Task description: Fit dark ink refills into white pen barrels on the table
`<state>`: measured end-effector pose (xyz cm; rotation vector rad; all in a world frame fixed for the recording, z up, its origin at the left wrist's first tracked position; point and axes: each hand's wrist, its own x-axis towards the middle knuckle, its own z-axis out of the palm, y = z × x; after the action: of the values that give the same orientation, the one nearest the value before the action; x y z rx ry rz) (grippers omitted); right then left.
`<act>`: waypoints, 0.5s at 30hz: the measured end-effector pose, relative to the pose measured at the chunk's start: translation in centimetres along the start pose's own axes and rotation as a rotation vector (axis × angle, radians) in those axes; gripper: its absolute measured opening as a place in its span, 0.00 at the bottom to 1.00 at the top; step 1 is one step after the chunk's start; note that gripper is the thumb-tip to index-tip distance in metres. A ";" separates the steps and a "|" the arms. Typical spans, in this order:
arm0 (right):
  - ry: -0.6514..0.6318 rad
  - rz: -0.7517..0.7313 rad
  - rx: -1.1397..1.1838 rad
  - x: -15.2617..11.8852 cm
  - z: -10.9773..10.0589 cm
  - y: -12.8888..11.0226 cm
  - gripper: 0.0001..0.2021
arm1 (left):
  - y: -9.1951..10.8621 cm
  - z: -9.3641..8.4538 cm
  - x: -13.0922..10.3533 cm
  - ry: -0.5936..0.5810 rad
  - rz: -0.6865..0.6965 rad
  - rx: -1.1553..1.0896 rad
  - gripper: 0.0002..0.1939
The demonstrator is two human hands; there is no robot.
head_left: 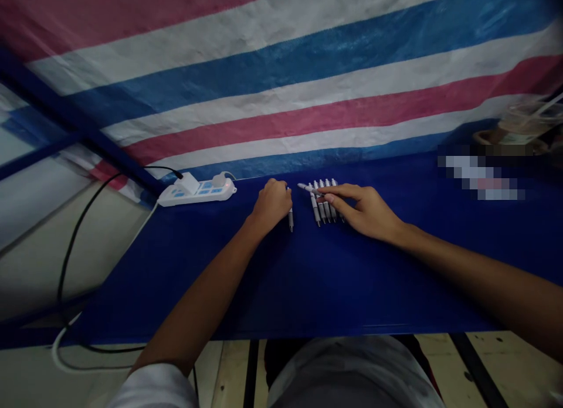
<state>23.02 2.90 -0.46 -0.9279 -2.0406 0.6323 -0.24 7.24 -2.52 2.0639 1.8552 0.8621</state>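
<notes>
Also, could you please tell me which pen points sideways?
The held pen in the right hand: it points left; the row of pens and the lone pen at the left hand run roughly front to back.

A red, white and blue striped sheet hangs behind a dark blue table; at the table's back left lies a white power strip; a black cable loops down from its white plug. At far right stands a see-through cup with a straw.

Striped tarpaulin behind a blue table suggests a makeshift booth.
</notes>
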 end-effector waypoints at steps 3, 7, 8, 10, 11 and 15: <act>0.020 0.029 0.076 0.0 -0.4 -0.6 0.17 | -0.2 0.0 -0.5 -0.016 0.011 -0.002 0.08; 0.025 0.014 0.049 -0.2 -0.9 -0.5 0.16 | -0.2 0.2 -0.9 -0.064 0.067 0.019 0.11; 0.032 0.016 0.035 -0.3 -0.9 -0.3 0.16 | 0.0 0.2 -1.0 -0.082 0.071 0.033 0.11; 0.050 0.027 0.011 -0.5 -1.0 0.2 0.16 | 0.5 0.2 -1.3 -0.108 0.052 0.051 0.13; 0.059 0.031 0.004 -0.5 -1.0 0.5 0.16 | 0.9 0.1 -1.5 -0.105 0.039 0.065 0.15; 0.101 -0.004 0.021 -0.5 -0.9 1.3 0.14 | 2.3 -0.8 -2.8 0.046 0.014 0.062 0.32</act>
<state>24.48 3.41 -1.09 -0.9245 -1.9424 0.5912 1.17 4.02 -1.38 2.1126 1.9168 0.8738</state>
